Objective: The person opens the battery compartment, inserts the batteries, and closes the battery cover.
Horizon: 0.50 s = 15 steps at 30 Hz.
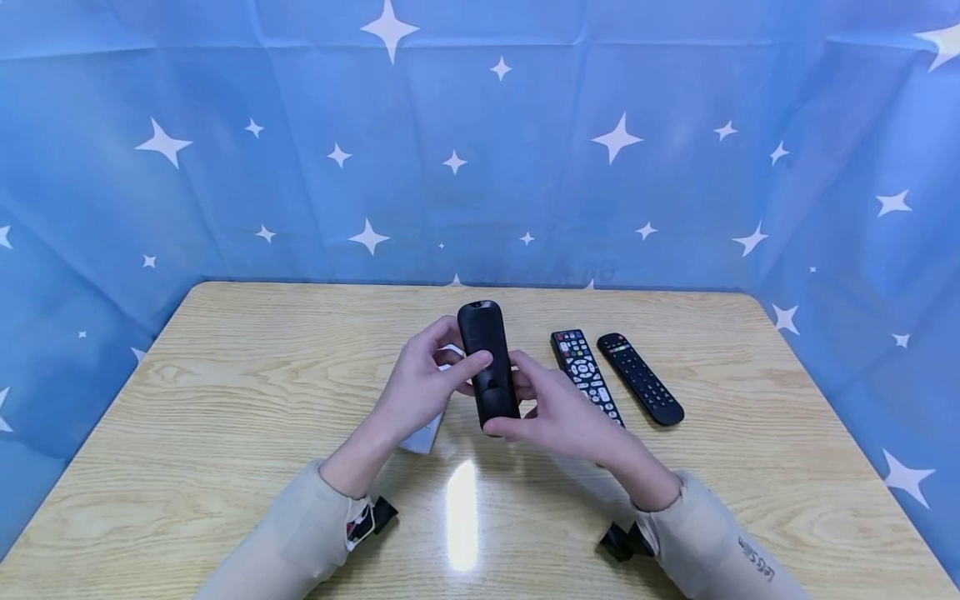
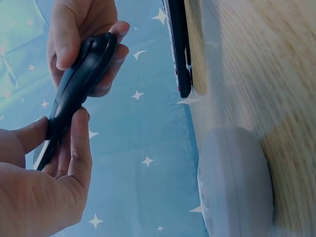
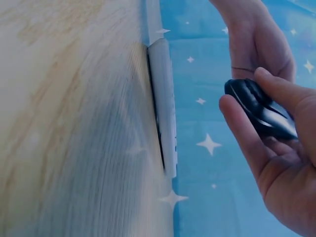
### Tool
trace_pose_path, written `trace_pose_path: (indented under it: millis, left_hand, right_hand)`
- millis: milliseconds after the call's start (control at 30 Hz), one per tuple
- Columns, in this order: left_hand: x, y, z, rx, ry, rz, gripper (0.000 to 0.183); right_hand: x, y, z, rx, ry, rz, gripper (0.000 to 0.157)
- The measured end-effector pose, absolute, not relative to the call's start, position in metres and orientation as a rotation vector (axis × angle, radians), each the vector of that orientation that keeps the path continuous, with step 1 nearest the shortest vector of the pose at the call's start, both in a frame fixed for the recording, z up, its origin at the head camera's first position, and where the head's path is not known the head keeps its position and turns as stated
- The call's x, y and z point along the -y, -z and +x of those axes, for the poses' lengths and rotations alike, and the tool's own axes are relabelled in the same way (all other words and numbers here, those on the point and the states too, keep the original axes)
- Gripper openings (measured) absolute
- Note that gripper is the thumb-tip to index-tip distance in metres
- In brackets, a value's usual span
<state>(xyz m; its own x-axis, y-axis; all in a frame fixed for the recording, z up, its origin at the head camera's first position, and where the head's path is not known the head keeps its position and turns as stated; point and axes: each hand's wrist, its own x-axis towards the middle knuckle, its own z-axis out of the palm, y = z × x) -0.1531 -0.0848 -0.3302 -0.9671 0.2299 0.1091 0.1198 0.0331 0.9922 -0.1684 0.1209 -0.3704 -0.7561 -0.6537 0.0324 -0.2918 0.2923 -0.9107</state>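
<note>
A black remote control [image 1: 486,329] is held tilted above the table with its back, where a battery cover seam shows, facing the head camera. My left hand [image 1: 420,383] pinches its left side, thumb across the back. My right hand [image 1: 561,410] grips the lower end, with the thumb at the bottom edge and fingers along the right side. In the left wrist view the remote [image 2: 74,89] spans both hands. The right wrist view shows its dark end [image 3: 261,108] between my right thumb and fingers. The button side is hidden from the head view.
Under my left hand lies a white remote [image 1: 424,437], partly covered. To the right, a black remote with white buttons [image 1: 581,367] and a slimmer black remote [image 1: 641,379] rest on the wooden table [image 1: 262,375]. A blue starry cloth [image 1: 480,192] hangs behind.
</note>
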Motion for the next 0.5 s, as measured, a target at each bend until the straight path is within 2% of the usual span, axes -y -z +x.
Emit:
trace_pose_path:
  millis: [333, 500]
  left_hand:
    - [0.084, 0.329, -0.153, -2.193, -2.095, 0.356, 0.024]
    - [0.085, 0.329, -0.153, -2.2, -2.092, 0.353, 0.025]
  right_hand:
    - [-0.123, 0.371, -0.168, -2.214, 1.429, -0.833, 0.077]
    - [-0.116, 0.352, -0.16, -2.222, 1.413, -0.807, 0.076]
